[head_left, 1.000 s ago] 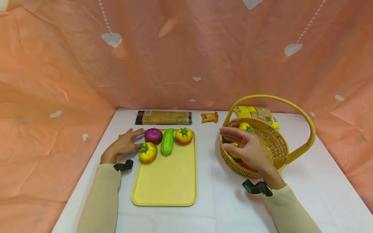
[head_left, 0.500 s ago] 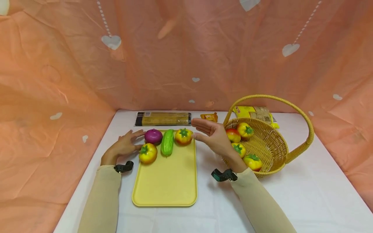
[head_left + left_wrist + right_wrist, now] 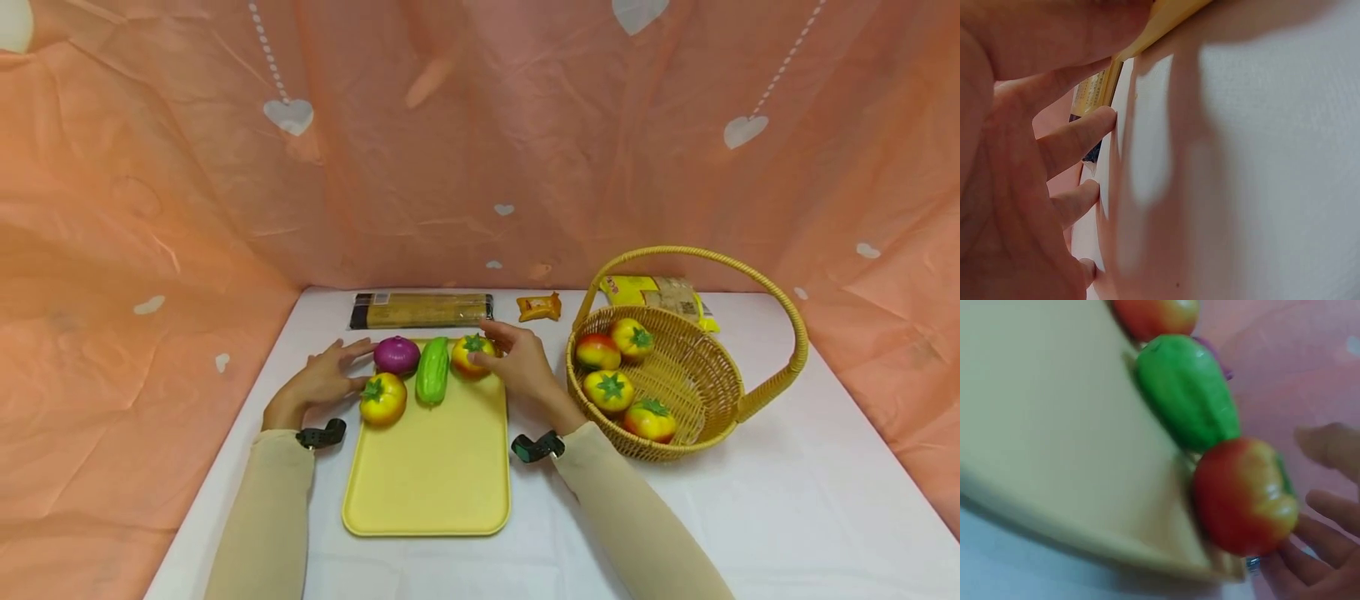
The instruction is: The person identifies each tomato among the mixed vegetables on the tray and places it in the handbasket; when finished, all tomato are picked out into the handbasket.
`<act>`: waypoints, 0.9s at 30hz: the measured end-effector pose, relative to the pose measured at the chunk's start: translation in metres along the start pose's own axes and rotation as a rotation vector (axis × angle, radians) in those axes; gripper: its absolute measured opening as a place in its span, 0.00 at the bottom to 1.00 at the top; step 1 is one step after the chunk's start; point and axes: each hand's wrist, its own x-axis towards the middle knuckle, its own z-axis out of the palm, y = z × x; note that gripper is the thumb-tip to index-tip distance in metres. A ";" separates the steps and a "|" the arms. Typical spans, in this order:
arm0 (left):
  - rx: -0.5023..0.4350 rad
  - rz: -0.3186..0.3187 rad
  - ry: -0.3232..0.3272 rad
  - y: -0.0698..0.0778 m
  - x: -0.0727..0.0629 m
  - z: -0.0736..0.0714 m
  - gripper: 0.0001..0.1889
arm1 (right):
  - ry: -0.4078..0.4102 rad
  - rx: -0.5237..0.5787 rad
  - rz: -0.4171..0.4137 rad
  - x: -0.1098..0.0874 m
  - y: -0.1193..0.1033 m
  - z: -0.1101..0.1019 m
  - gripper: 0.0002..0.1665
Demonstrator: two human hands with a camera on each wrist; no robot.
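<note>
In the head view, a yellow tray (image 3: 427,475) bears a purple onion (image 3: 397,356), a green cucumber (image 3: 432,373) and two yellow-red tomatoes. My left hand (image 3: 317,382) rests at the tray's far left corner, its fingers spread beside the onion and the left tomato (image 3: 383,399). The left wrist view shows these fingers (image 3: 1075,144) reaching toward the white cloth. At the far right corner, my right hand (image 3: 528,367) reaches around the right tomato (image 3: 1238,497). In the right wrist view, its thumb (image 3: 1332,447) stands apart from that tomato, while the other fingers lie close beside it.
To the right stands a wicker basket (image 3: 716,367) with a tall handle, holding several yellow-red fruits. Along the back lie a flat pack of noodles (image 3: 427,310), a small orange packet (image 3: 539,307) and a yellow bag (image 3: 660,296). A peach curtain (image 3: 480,150) hangs behind.
My right hand has moved left from over the basket to the right tomato on the tray. The fruits in the basket have come into full sight. My left hand has stayed in place.
</note>
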 end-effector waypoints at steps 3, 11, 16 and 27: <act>0.004 0.003 -0.001 0.000 0.000 0.001 0.38 | -0.004 -0.097 -0.008 0.001 0.007 0.003 0.33; 0.007 0.004 -0.007 0.002 -0.002 -0.001 0.38 | 0.031 -0.100 -0.031 -0.009 0.009 0.004 0.31; -0.002 -0.011 -0.009 0.001 -0.002 -0.001 0.38 | -0.007 0.007 -0.044 -0.028 -0.009 -0.004 0.30; 0.004 -0.012 -0.019 0.001 -0.001 -0.001 0.39 | -0.122 0.052 -0.102 -0.089 -0.027 -0.093 0.31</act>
